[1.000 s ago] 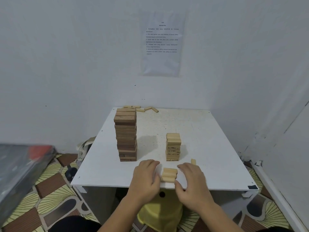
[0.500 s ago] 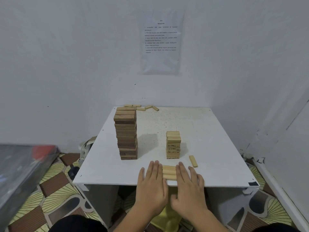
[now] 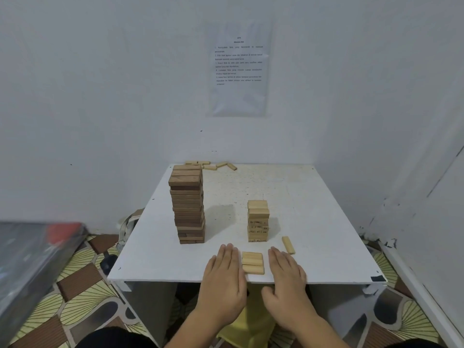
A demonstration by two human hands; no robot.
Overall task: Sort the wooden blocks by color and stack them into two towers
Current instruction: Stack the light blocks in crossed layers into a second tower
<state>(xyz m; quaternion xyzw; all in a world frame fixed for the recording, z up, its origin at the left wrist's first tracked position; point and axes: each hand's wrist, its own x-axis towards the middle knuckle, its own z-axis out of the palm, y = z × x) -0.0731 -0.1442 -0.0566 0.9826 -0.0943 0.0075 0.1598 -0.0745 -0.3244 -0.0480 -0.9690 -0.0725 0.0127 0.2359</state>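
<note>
Left hand (image 3: 223,277), right hand (image 3: 286,277) flat, fingers straight, flanking light blocks (image 3: 252,262); wall sheet (image 3: 238,64) print illegible

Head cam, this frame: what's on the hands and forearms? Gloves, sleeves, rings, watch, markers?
Nothing worn that shows. The left hand and right hand are bare: no gloves, rings, tape or markers visible from above. Neither wrist carries a watch or band, and both forearms are uncovered down to the bottom edge of the frame, so no sleeve cuff is in view.

Print on the wall sheet (image 3: 238,71) (and marks on the light tower (image 3: 258,222)) is unreadable.
</note>
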